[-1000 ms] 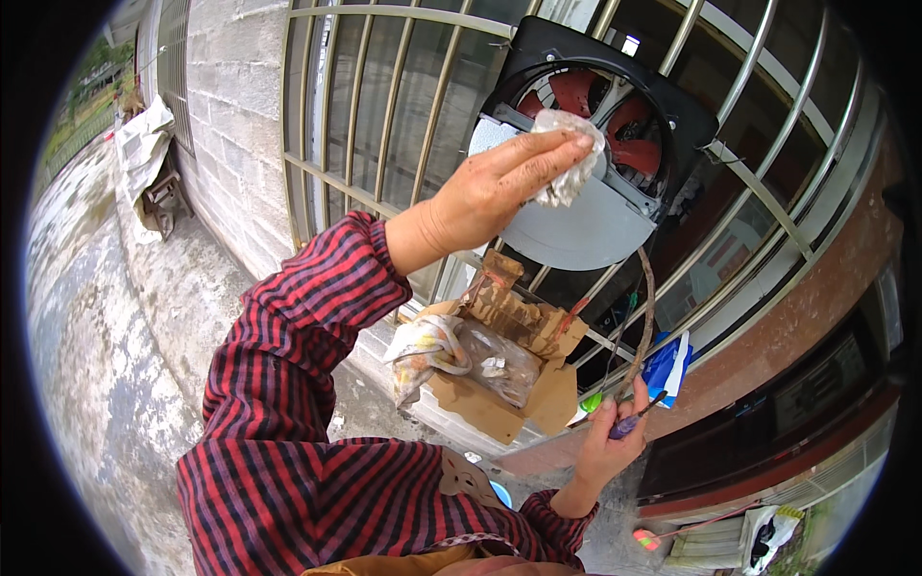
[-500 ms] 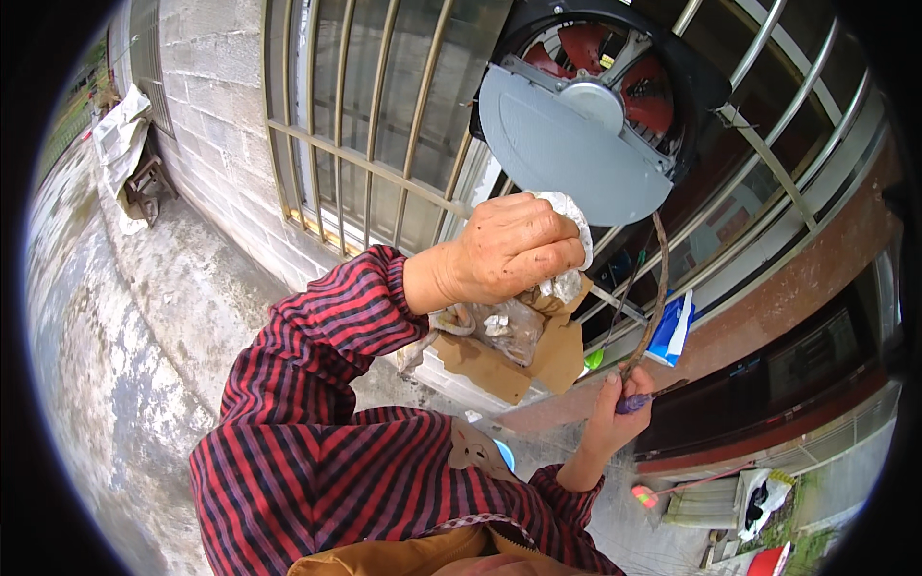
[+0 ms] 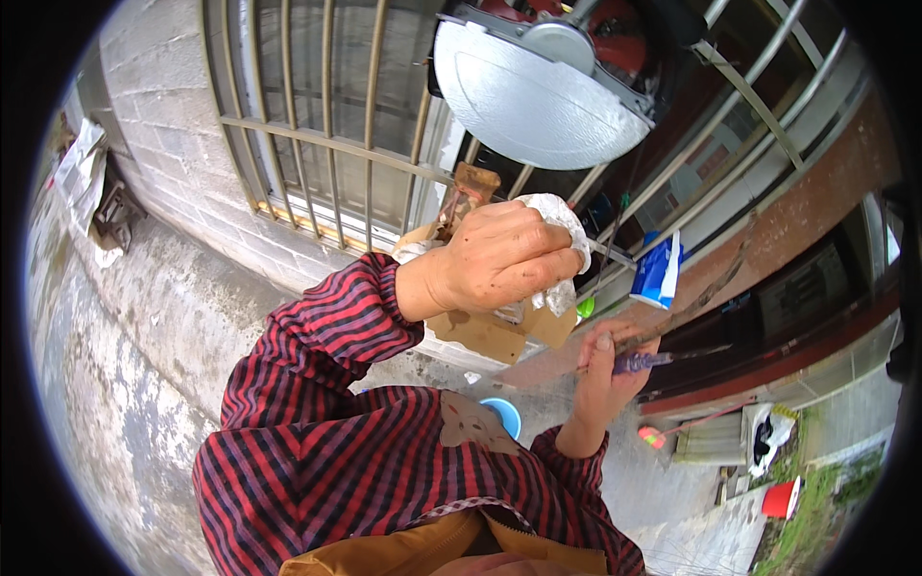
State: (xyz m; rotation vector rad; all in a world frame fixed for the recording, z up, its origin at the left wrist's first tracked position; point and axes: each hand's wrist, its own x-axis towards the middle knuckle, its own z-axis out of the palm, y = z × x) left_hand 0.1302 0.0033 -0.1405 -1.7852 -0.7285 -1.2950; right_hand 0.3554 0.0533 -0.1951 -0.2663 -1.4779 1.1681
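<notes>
My left hand [image 3: 499, 254], in a striped sleeve, is closed around a crumpled white wad [image 3: 559, 213] that looks like tissue or cloth. Just above it is an exhaust fan with red blades [image 3: 615, 34] and a shiny silver half-round plate [image 3: 538, 101]. Lower on the right, my right hand [image 3: 605, 379] grips two things together: a screwdriver with a purple handle [image 3: 636, 362], and a thin brown stick [image 3: 706, 296] slanting up to the right. Behind my left hand, an open cardboard box [image 3: 475, 334] is partly hidden.
Metal window bars [image 3: 327, 139] run behind the hands beside a block wall [image 3: 144, 106]. A blue and white packet [image 3: 657, 272] rests by the lower bars. Below are a light-blue basin [image 3: 509, 415] and, farther right, a red bucket [image 3: 781, 499].
The stick has swung away from the fan plate and now leans to the right. My right hand sits higher in the view, which has shifted. My left hand keeps its hold on the wad.
</notes>
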